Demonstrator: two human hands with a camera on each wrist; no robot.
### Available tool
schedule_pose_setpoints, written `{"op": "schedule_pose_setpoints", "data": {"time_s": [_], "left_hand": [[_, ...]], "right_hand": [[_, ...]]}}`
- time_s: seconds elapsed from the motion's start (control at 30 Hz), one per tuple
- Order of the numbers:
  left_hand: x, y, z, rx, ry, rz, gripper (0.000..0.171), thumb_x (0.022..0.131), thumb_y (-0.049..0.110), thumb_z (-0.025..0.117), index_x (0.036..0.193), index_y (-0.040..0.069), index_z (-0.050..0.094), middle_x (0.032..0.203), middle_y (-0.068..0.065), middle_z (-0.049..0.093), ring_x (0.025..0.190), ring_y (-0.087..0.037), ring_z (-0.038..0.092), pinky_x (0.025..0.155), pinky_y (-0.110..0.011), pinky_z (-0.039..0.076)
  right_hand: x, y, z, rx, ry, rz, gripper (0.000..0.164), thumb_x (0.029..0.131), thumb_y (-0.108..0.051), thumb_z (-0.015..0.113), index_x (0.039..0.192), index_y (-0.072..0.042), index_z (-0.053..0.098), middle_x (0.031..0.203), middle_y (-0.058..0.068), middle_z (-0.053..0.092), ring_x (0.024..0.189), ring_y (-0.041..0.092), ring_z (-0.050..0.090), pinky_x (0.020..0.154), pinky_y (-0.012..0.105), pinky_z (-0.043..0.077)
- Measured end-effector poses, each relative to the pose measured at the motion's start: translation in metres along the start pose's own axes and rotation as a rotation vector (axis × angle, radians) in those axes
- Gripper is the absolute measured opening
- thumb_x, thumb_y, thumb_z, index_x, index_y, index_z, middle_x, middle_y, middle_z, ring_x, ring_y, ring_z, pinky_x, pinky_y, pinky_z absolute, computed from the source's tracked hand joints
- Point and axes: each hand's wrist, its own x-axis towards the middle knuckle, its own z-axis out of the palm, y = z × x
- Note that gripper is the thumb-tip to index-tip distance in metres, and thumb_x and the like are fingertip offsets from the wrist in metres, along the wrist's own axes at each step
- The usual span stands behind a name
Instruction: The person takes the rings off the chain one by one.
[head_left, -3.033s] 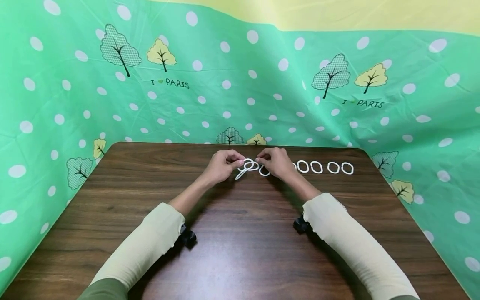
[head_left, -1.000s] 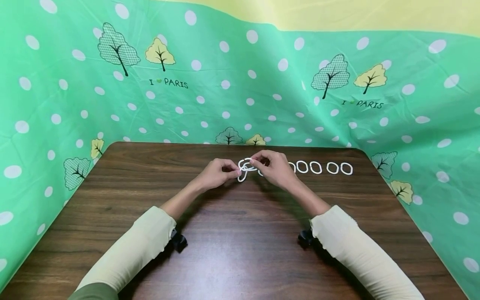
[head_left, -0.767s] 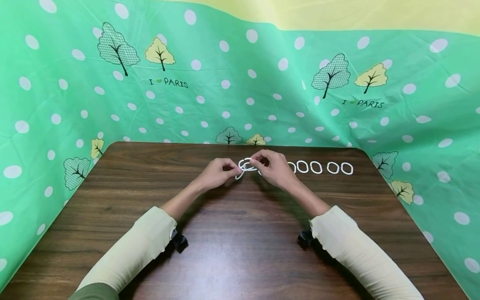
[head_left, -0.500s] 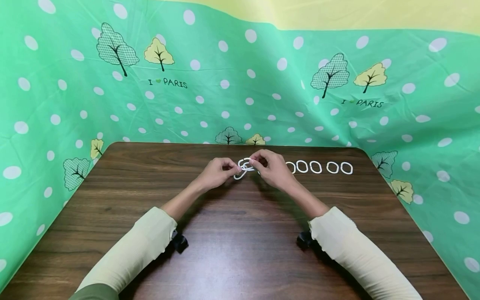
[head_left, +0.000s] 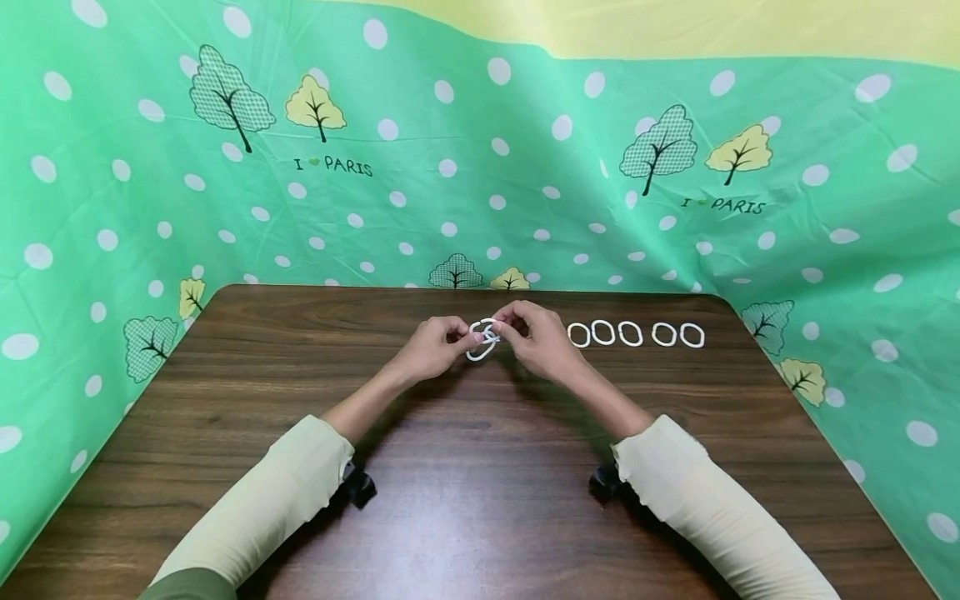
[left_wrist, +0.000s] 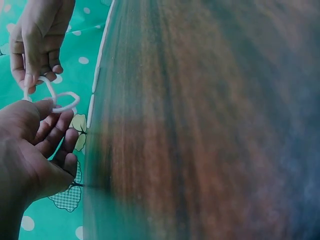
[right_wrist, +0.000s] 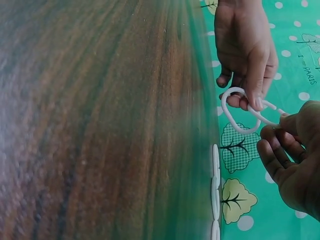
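Note:
Both hands meet over the far middle of the table in the head view. Between thumb and fingertips, my left hand (head_left: 435, 350) pinches a white oval ring (right_wrist: 224, 108), whose loop sticks out below the fingers. Opposite it, my right hand (head_left: 538, 340) pinches a second white ring (right_wrist: 266, 119), which shows a small gap in its loop. The two rings cross each other between the fingertips. In the left wrist view the loops look raised off the table, with the other fingers of the left hand (left_wrist: 42, 155) loosely bent beneath.
Several like white rings (head_left: 642, 336) lie flat in a row to the right of the right hand. The brown wooden table (head_left: 465, 500) ends just behind the hands, where a green dotted cloth (head_left: 420, 225) hangs. Black wrist cameras (head_left: 362, 487) sit under both sleeves.
Both hands have shifted slightly left with the rings, the right one most recently. The lower ring has swung from hanging down to slanting left. A ring beside the right hand is now hidden.

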Motion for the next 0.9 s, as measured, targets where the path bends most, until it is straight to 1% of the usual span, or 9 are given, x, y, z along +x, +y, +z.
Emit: {"op": "schedule_pose_setpoints", "data": {"time_s": [0.13, 0.17, 0.2, 0.37, 0.53, 0.67, 0.73, 0.8, 0.9], "left_hand": [[0.003, -0.009, 0.0, 0.021, -0.003, 0.049, 0.029, 0.111, 0.037, 0.075, 0.097, 0.012, 0.077, 0.086, 0.0, 0.073, 0.077, -0.013, 0.061, 0.07, -0.028, 0.051], [0.003, -0.009, 0.0, 0.025, -0.005, 0.051, 0.029, 0.111, 0.037, 0.075, 0.096, 0.012, 0.076, 0.087, 0.0, 0.073, 0.078, -0.014, 0.061, 0.071, -0.029, 0.051], [-0.001, 0.001, -0.001, 0.028, -0.009, 0.03, 0.026, 0.111, 0.032, 0.075, 0.096, 0.01, 0.076, 0.088, -0.002, 0.073, 0.078, -0.016, 0.062, 0.072, -0.031, 0.051], [0.007, -0.012, 0.004, 0.038, -0.013, 0.025, 0.022, 0.109, 0.029, 0.077, 0.096, 0.011, 0.074, 0.09, -0.003, 0.075, 0.079, -0.018, 0.062, 0.072, -0.034, 0.051], [0.026, -0.048, 0.015, 0.055, 0.003, 0.038, 0.022, 0.109, 0.036, 0.078, 0.095, 0.021, 0.071, 0.09, 0.004, 0.074, 0.082, -0.014, 0.064, 0.071, -0.032, 0.054], [0.035, -0.065, 0.019, 0.041, 0.016, 0.051, 0.019, 0.108, 0.038, 0.079, 0.095, 0.026, 0.07, 0.091, 0.009, 0.074, 0.085, -0.014, 0.067, 0.075, -0.033, 0.056], [0.035, -0.065, 0.019, 0.033, 0.02, 0.067, 0.019, 0.108, 0.037, 0.079, 0.096, 0.026, 0.07, 0.093, 0.008, 0.075, 0.087, -0.014, 0.067, 0.076, -0.033, 0.056], [0.028, -0.052, 0.017, 0.021, 0.017, 0.083, 0.017, 0.109, 0.034, 0.078, 0.098, 0.022, 0.071, 0.096, 0.005, 0.076, 0.09, -0.015, 0.068, 0.08, -0.035, 0.056], [0.01, -0.017, 0.01, -0.013, 0.014, 0.063, 0.016, 0.109, 0.026, 0.076, 0.102, 0.013, 0.072, 0.1, -0.004, 0.078, 0.094, -0.018, 0.067, 0.085, -0.033, 0.054]], "right_hand": [[0.0, 0.0, 0.001, -0.008, 0.0, 0.0, 0.01, 0.109, -0.012, 0.075, 0.112, -0.004, 0.079, 0.101, 0.01, 0.077, 0.087, 0.019, 0.067, 0.078, 0.026, 0.052], [0.0, 0.0, 0.001, -0.01, 0.0, 0.001, 0.01, 0.109, -0.012, 0.075, 0.112, -0.004, 0.079, 0.101, 0.011, 0.077, 0.087, 0.019, 0.067, 0.078, 0.027, 0.053], [0.0, 0.0, 0.001, -0.012, 0.0, 0.003, 0.01, 0.109, -0.013, 0.075, 0.112, -0.004, 0.079, 0.101, 0.011, 0.077, 0.088, 0.019, 0.068, 0.078, 0.027, 0.053], [0.0, 0.0, 0.0, -0.015, 0.003, 0.01, 0.01, 0.11, -0.013, 0.074, 0.114, -0.004, 0.079, 0.101, 0.011, 0.077, 0.088, 0.02, 0.067, 0.079, 0.028, 0.052], [0.0, 0.002, -0.001, 0.009, 0.008, 0.022, 0.011, 0.111, -0.012, 0.072, 0.115, -0.003, 0.078, 0.101, 0.012, 0.078, 0.087, 0.021, 0.07, 0.079, 0.028, 0.054], [0.001, 0.003, -0.003, 0.045, 0.007, 0.039, 0.013, 0.112, -0.013, 0.071, 0.117, -0.003, 0.077, 0.102, 0.015, 0.08, 0.089, 0.029, 0.077, 0.078, 0.028, 0.056], [0.001, 0.003, -0.003, 0.054, 0.007, 0.045, 0.013, 0.112, -0.013, 0.071, 0.117, -0.002, 0.077, 0.102, 0.016, 0.081, 0.09, 0.032, 0.079, 0.078, 0.027, 0.056], [0.002, 0.004, -0.004, 0.06, 0.01, 0.049, 0.013, 0.112, -0.012, 0.071, 0.117, -0.002, 0.077, 0.102, 0.016, 0.081, 0.09, 0.033, 0.079, 0.077, 0.026, 0.055], [0.002, 0.004, -0.005, 0.052, 0.016, 0.055, 0.013, 0.112, -0.013, 0.072, 0.116, -0.003, 0.078, 0.102, 0.016, 0.08, 0.087, 0.028, 0.075, 0.075, 0.025, 0.054]]}}
